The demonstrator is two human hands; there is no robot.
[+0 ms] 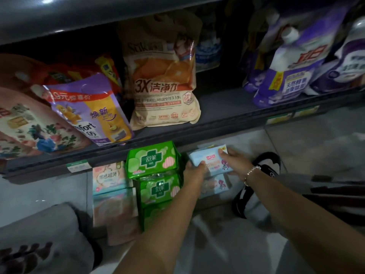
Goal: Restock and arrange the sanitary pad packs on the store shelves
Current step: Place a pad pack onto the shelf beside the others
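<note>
Both my hands hold a light blue pad pack [207, 158] below the dark shelf edge. My left hand [194, 171] grips its left end; my right hand [235, 160], with a bead bracelet at the wrist, grips its right end. Under it lies another blue pack [215, 185]. To the left stand green pad packs stacked in a row, the top green pack [153, 159] above a lower green pack [160, 189]. Further left are pink pad packs [109, 177] in a stack that runs toward me.
A dark shelf [223, 113] above holds laundry refill pouches: a beige orange pouch [164, 84], a purple Comfort pouch [88, 109] and purple-white pouches [286, 76] at right. A black bag handle [262, 169] lies on the grey floor at right. My knee [45, 234] is at lower left.
</note>
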